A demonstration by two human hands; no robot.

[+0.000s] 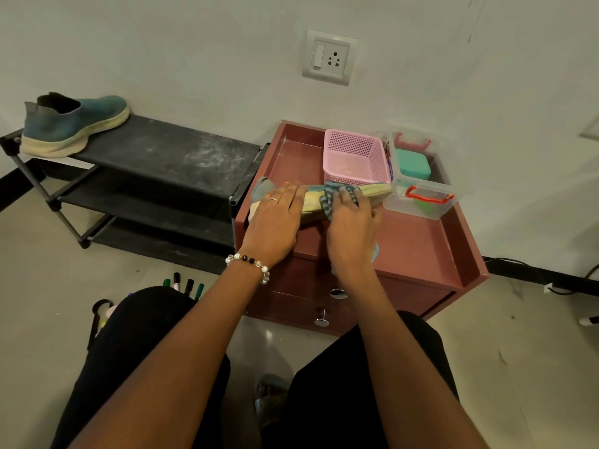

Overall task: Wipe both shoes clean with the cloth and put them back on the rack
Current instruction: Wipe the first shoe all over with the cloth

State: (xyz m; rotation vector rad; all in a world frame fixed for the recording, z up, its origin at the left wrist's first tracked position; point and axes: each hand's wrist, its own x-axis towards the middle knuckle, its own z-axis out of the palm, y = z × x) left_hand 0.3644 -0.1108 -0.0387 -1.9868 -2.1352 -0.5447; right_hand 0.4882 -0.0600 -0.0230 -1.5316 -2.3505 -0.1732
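Note:
One teal slip-on shoe [69,124] with a cream sole stands on the top shelf of the black rack [181,157], at its left end. The second shoe [376,191] lies on its side on the maroon cabinet top [421,241], cream sole toward me. My left hand [275,218] lies flat on the shoe's heel half, fingers straight, holding it down. My right hand [351,228] grips the grey checked cloth [334,196] and presses it onto the sole near the middle. Part of the cloth hangs below my right wrist.
A pink mesh basket [356,157] and clear plastic boxes [421,199] with red handles stand behind the shoe on the cabinet. The wall with a socket plate [329,58] is close behind. Marker pens [183,285] stand by my left knee on the floor.

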